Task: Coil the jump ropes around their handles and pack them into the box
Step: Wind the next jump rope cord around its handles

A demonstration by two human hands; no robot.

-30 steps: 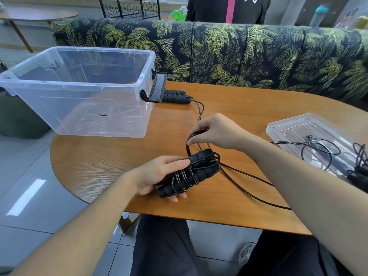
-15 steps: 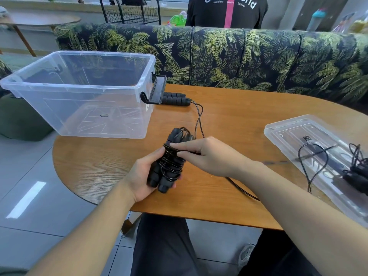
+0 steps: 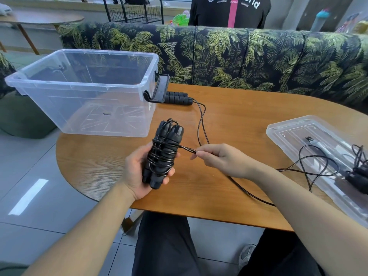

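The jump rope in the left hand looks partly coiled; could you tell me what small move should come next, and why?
Probably one more wrap: the right hand should carry the pinched cord around the paired handles that the left hand grips. Several turns already sit on them, yet loose cord still trails over the table, and the clear box holds no rope.

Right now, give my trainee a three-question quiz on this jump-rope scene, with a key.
1. True or false: the clear box already holds a coiled rope.
2. Which hand pinches the loose cord? A) left hand B) right hand
3. Fill in: the clear lid lies on the ____.

Key: 1 false, the box holds no rope; 2 B, while the left hand grips the wrapped handles; 3 table.
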